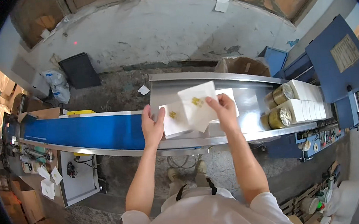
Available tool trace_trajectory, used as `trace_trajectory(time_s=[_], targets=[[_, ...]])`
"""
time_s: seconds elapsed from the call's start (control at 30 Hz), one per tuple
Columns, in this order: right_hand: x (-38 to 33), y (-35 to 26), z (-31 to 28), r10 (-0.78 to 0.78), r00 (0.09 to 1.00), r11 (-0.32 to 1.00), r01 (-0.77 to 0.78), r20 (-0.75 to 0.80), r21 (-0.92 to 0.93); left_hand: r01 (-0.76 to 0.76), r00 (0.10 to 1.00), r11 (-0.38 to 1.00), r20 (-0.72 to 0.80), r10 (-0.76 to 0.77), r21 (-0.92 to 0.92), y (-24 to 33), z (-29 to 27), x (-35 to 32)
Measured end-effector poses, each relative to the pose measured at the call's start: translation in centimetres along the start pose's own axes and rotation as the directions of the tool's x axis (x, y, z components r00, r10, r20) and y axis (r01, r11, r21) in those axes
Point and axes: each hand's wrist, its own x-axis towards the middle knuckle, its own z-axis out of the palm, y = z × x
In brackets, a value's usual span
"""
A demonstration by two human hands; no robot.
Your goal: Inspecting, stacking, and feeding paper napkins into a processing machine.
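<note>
Over the steel tray [255, 126], both my hands are at work on white square papers with gold print, possibly napkins. My left hand [152, 125] grips the side of a stack of white papers [174, 123], its thumb on the top face. Higher up and tilted, a loose white paper [197, 112] is pinched between the thumb and fingers of my right hand [224, 109]; it partly covers the stack. Another white piece [226, 93] shows behind my right hand, and I cannot tell whether that hand touches it.
A blue conveyor belt [85, 130] runs in from the left. At the tray's right end lie two gold-coloured round bundles [282, 94] beside a row of white blocks [308, 105]. A blue machine [340, 55] stands beyond. Behind the tray is a lined carton [242, 66].
</note>
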Motion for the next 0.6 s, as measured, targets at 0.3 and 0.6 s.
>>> trace_trajectory(time_s=[0.3,0.6], targets=[[-0.7,-6.9,-6.3,0.144,0.973,0.840,-0.216,0.179,0.498,0.236,0.801,0.864,0.592,0.086,-0.444,7.3,5.6,0.0],[-1.1,-6.2,-10.3,0.128,0.966,0.810,-0.232,0.224,0.538,0.393,0.561,0.793,0.805,0.195,-0.466,10.3,7.7,-1.1]])
